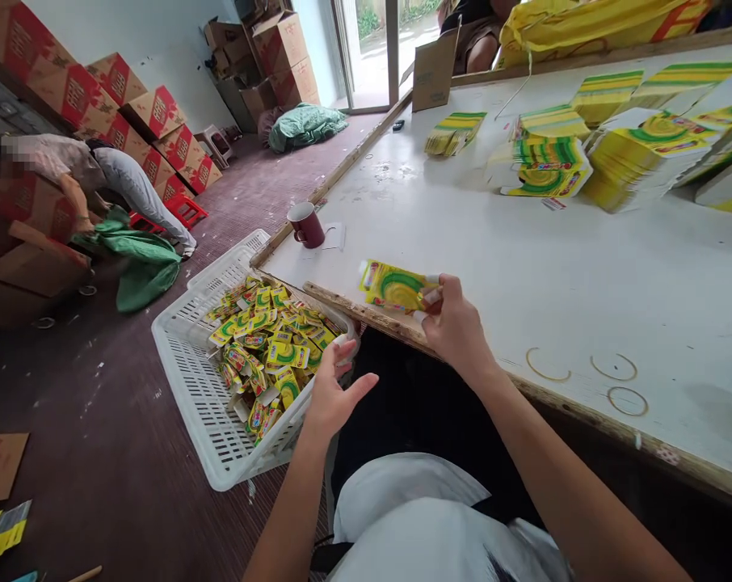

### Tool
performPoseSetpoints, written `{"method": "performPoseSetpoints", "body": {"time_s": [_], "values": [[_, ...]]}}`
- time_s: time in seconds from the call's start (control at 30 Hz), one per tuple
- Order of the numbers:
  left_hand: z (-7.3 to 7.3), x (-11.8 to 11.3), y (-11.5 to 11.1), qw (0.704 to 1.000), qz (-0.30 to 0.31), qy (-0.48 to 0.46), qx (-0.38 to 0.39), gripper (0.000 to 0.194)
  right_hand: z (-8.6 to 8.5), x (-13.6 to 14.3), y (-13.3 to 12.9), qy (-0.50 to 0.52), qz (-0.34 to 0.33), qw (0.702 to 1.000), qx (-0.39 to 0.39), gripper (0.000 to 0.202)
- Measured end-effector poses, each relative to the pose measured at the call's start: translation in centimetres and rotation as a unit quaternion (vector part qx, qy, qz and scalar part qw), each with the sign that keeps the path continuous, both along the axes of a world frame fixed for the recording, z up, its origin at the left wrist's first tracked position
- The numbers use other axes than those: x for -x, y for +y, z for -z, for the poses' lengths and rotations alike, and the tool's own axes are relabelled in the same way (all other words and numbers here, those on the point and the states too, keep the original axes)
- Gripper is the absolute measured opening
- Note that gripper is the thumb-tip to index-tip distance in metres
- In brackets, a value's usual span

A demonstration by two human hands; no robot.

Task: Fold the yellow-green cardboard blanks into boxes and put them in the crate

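A small yellow-green printed carton is pinched at its right end in my right hand, just over the table's near edge. My left hand holds nothing; its fingers are spread beside the right rim of a white plastic basket. Inside that basket lies a heap of small yellow-green cartons. White coverings show on some of my fingertips. On the far right of the table stand stacks of flat printed cartons, slightly blurred.
A maroon mug stands at the table's left corner. Rubber bands lie near the front edge of the white table. An open cardboard box sits at the back. Left, a person bends over boxes with a green sack.
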State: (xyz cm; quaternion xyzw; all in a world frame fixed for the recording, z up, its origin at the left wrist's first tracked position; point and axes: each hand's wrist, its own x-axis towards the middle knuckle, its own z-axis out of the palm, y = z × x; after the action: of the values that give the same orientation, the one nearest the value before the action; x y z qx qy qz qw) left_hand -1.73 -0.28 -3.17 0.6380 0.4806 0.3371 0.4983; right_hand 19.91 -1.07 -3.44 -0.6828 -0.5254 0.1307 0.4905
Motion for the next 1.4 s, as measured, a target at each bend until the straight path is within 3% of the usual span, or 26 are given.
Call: {"method": "performPoseSetpoints", "body": {"time_s": [0.07, 0.17, 0.23, 0.37, 0.43, 0.53, 0.67, 0.73, 0.83, 1.07, 1.13, 1.2, 1.3, 1.4], "values": [[-0.5, -1.4, -0.2, 0.992, 0.008, -0.124, 0.024, 0.083, -1.4, 2.0, -1.6, 0.115, -0.100, 0.988, -0.019, 0.046], [-2.1, -3.2, -0.2, 0.955, -0.054, -0.292, 0.008, 0.065, -2.6, 5.6, -3.8, 0.261, -0.268, 0.927, 0.024, 0.046], [-3.2, -3.8, 0.1, 0.930, -0.113, -0.349, -0.023, 0.053, -2.8, 7.4, -4.7, 0.329, -0.305, 0.893, 0.030, 0.051], [-3.6, -4.0, 0.6, 0.921, -0.188, -0.339, -0.040, 0.058, -2.4, 8.5, -5.0, 0.300, -0.276, 0.913, 0.026, 0.051], [-3.0, -3.9, 0.4, 0.934, -0.184, -0.307, -0.026, 0.067, -2.1, 8.0, -4.7, 0.287, -0.255, 0.922, 0.040, 0.045], [-1.8, -4.0, -0.4, 0.945, -0.147, -0.293, -0.012, 0.076, -2.1, 6.8, -4.4, 0.330, -0.236, 0.913, 0.038, 0.031], [-0.7, -4.1, -0.9, 0.928, -0.214, -0.305, -0.006, 0.048, -2.5, 6.2, -4.2, 0.399, -0.250, 0.881, 0.042, 0.020], [-0.4, -3.8, -0.7, 0.924, -0.245, -0.295, -0.005, 0.044, -2.5, 6.2, -4.1, 0.421, -0.245, 0.872, 0.049, 0.023], [-0.6, -3.1, -0.2, 0.937, -0.209, -0.278, 0.021, 0.046, -2.2, 6.1, -3.9, 0.440, -0.216, 0.871, 0.037, 0.025], [-2.4, -2.3, 0.1, 0.947, -0.128, -0.289, 0.064, 0.043, -2.0, 4.2, -3.8, 0.317, -0.210, 0.925, 0.003, 0.009], [-3.3, -1.5, 0.3, 0.954, -0.102, -0.279, 0.046, 0.050, -2.1, 3.4, -4.0, 0.219, -0.193, 0.956, -0.026, 0.006], [-4.5, -0.3, 0.6, 0.962, -0.097, -0.255, -0.026, 0.060, -2.2, 2.6, -4.3, 0.062, -0.150, 0.984, -0.071, 0.013], [-6.3, 1.1, 0.6, 0.979, -0.047, -0.123, -0.156, 0.070, -2.7, 2.4, -4.7, -0.154, -0.140, 0.970, -0.123, 0.025], [-7.1, 0.9, 0.3, 0.975, 0.098, 0.097, -0.177, 0.082, -3.2, 3.3, -5.0, -0.201, -0.204, 0.944, -0.163, 0.024]]}}
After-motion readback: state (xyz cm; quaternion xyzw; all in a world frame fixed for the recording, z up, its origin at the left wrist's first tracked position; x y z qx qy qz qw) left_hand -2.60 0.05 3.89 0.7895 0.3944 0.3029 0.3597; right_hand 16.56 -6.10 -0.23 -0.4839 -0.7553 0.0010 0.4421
